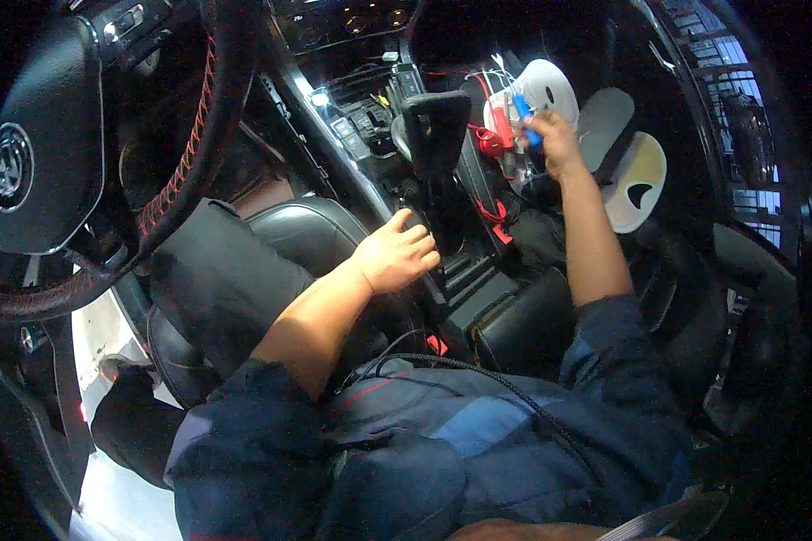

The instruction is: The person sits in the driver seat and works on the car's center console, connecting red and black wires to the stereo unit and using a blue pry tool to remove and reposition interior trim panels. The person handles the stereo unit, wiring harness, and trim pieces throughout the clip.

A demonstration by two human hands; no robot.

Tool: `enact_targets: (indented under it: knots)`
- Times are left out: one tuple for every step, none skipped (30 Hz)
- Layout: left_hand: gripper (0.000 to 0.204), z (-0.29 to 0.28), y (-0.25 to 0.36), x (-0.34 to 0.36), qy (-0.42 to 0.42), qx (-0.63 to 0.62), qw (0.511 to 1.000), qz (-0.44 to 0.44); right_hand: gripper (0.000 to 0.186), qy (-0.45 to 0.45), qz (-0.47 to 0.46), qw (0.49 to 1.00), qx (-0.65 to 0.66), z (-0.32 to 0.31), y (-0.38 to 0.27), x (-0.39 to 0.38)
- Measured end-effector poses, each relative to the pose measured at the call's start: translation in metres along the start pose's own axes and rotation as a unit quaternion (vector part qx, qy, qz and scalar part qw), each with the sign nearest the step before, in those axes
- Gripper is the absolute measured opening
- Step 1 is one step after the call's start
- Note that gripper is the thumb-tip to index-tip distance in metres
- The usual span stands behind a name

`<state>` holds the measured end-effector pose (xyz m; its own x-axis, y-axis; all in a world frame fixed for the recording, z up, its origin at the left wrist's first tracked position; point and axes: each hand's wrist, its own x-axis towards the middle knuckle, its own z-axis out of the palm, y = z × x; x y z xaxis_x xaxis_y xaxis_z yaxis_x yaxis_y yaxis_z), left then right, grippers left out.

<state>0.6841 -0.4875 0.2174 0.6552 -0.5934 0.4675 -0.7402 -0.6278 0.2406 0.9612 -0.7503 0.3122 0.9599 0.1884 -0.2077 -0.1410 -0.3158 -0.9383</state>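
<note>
In my right hand (555,140), reaching over to the passenger side, is a blue-handled tool (526,119); its kind I cannot make out, and the fingers close round the handle. Just beside it lie a red-handled tool (502,126) and a coiled red cord (488,142). My left hand (397,257) rests by the centre console, fingers loosely bent and a little apart, with nothing seen in it. Its fingertips are close to the console's edge, below the black gear lever (435,131). Ahead of the lever, the console is uncovered, showing connectors and wires (370,117).
The steering wheel (185,153) fills the left. White pads (550,90) with dark cut-outs and a grey one (609,122) lie in the passenger footwell. A red cable (496,216) runs beside the console. A black cable (514,383) crosses my lap.
</note>
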Motion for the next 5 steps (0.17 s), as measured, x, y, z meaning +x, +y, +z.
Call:
enact_targets:
  knots:
    - [0.017,0.002,0.002,-0.001,0.002,-0.001,1.000,-0.007,0.018,0.010,0.014,0.998,-0.062,0.001,0.011,-0.013]
    - [0.018,0.004,0.004,-0.002,0.005,-0.006,1.000,-0.016,0.017,0.017,0.030,0.992,-0.119,0.003,0.021,-0.023]
    - [0.021,0.006,0.006,-0.004,0.016,0.011,0.999,-0.027,0.019,0.003,0.037,0.985,-0.166,0.005,0.030,-0.027]
    - [0.022,0.008,0.006,-0.005,0.005,0.028,0.999,-0.026,0.019,-0.001,0.085,0.984,-0.157,0.007,0.036,-0.026]
    - [0.024,0.010,0.006,-0.006,-0.009,0.039,0.999,-0.033,0.019,-0.021,0.068,0.986,-0.153,0.018,0.040,-0.017]
